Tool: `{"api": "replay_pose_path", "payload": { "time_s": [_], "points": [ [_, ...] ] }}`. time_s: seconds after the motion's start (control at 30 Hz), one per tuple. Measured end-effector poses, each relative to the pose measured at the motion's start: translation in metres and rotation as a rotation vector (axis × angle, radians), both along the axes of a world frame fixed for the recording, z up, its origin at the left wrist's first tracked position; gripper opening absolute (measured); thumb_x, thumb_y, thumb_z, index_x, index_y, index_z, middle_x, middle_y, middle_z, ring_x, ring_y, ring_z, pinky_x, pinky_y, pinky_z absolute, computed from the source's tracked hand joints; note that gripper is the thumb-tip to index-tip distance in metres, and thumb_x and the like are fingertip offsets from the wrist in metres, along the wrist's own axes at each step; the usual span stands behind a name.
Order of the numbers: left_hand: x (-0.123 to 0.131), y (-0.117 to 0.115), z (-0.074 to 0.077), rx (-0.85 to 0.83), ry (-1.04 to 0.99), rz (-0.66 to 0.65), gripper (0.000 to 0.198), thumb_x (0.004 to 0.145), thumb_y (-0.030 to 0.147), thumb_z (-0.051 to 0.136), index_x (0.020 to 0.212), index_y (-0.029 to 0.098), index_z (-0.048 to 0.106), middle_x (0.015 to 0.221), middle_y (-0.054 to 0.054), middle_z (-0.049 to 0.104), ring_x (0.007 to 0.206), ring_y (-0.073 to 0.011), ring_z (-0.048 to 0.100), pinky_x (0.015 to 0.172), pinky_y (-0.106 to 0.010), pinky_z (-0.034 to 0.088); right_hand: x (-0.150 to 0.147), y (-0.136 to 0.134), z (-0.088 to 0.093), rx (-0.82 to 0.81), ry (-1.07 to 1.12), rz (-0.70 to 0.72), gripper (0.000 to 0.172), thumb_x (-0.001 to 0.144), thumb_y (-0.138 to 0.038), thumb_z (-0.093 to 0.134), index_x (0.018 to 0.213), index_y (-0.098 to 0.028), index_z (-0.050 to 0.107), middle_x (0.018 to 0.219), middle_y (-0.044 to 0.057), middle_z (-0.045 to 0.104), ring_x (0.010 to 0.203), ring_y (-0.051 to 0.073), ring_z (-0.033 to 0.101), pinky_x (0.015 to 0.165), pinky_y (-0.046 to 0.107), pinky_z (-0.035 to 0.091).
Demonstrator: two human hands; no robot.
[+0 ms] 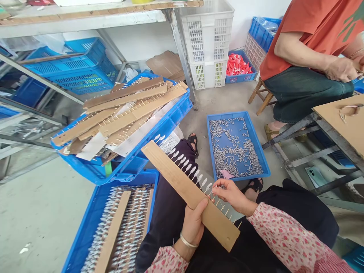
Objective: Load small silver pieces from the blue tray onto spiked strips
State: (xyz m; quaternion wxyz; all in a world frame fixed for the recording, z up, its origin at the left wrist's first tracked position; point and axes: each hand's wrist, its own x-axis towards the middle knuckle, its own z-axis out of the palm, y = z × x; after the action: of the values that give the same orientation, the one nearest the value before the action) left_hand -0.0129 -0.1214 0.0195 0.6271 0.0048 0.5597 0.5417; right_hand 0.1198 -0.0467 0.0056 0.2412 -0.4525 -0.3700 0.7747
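Observation:
My left hand point(195, 222) grips a long cardboard strip point(173, 172) from below, thumb on its face. Thin wooden sticks jut from the strip's far edge. Small whitish oval pieces point(186, 167) sit on the sticks along its upper-left part, while those toward the lower right are bare. My right hand point(231, 195) is closed in a pinch at the sticks, beside the last whitish piece; what lies between its fingertips is too small to make out. Beyond my knees, a shallow blue tray point(238, 113) on the floor holds many small grey pieces point(227, 148).
At left, a blue crate point(182, 110) is heaped with cardboard strips point(148, 106) bearing sticks. Below it, another blue crate point(81, 227) contains filled strips. A co-worker point(309, 57) sits at right by a metal-legged table point(344, 117). White crates point(209, 45) stand behind.

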Motion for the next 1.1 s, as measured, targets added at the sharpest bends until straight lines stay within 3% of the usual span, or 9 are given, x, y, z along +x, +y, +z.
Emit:
{"api": "replay_pose_path", "payload": {
  "time_s": [0.27,0.67,0.93,1.1],
  "points": [
    [-0.001,-0.003,-0.003,-0.031,0.063,0.018,0.026,0.057,0.025,0.082,0.075,0.01,0.07,0.067,-0.008,0.073,0.061,-0.0185,0.066,0.059,-0.027,0.053,-0.004,-0.008,0.002,0.064,-0.009,-0.019,0.028,0.069,-0.041,0.075,0.08,-0.018,0.065,0.069,-0.001,0.054,0.052,0.01,0.042,0.048,0.023,0.029],
    [-0.001,-0.001,-0.005,-0.023,0.051,0.037,0.025,0.056,0.024,0.083,0.075,0.012,0.071,0.068,-0.006,0.073,0.062,-0.0178,0.066,0.06,-0.026,0.053,-0.005,-0.006,-0.004,-0.003,0.068,0.01,0.029,0.068,-0.038,0.076,0.08,-0.016,0.063,0.066,-0.004,0.053,0.045,0.005,0.033,0.044,0.022,0.021],
    [-0.003,-0.004,-0.001,0.042,-0.099,-0.112,0.036,0.056,0.024,0.084,0.088,0.012,0.073,0.087,-0.012,0.074,0.08,-0.0248,0.068,0.074,-0.033,0.054,-0.003,-0.001,0.002,-0.105,0.11,0.031,0.032,0.069,-0.04,0.075,0.083,-0.016,0.059,0.067,0.001,0.062,0.047,0.007,0.044,0.043,0.02,0.02],
    [-0.002,-0.004,0.001,0.015,-0.078,-0.099,0.033,0.056,0.026,0.084,0.084,0.012,0.072,0.087,-0.012,0.074,0.086,-0.0274,0.068,0.079,-0.037,0.052,0.006,0.004,-0.002,-0.165,0.175,-0.144,0.028,0.074,-0.04,0.069,0.087,-0.018,0.058,0.078,0.0,0.059,0.051,0.006,0.041,0.043,0.019,0.024]
  ]
}}
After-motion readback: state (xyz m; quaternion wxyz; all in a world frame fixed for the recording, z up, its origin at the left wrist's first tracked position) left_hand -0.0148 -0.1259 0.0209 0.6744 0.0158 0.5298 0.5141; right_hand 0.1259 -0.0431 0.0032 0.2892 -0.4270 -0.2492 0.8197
